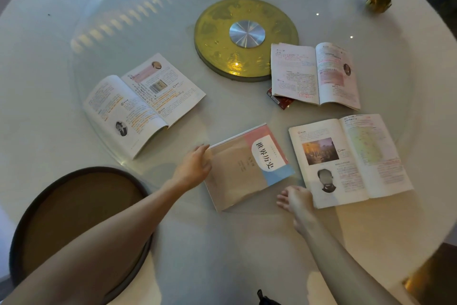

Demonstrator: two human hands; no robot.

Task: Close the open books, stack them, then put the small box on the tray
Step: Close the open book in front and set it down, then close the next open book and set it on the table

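Three books are open, one's shut. From the head view, the closed book is my landmark. Left hand rests on its left edge, fingers together, loosely curled. Right hand sits just right of it, fingers lightly spread at the corner of the nearest open book. I'd lift that cover near the spine and fold it over. The closed book's long axis runs diagonally, spine up-right. Small box peeks out beyond it, under the far open book; tray is down-left.

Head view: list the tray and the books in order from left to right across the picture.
Round tray → open book on the left → closed book, with the left hand at its left edge → then the two open books on the right, one behind and one nearer, overlapping in left-right position.
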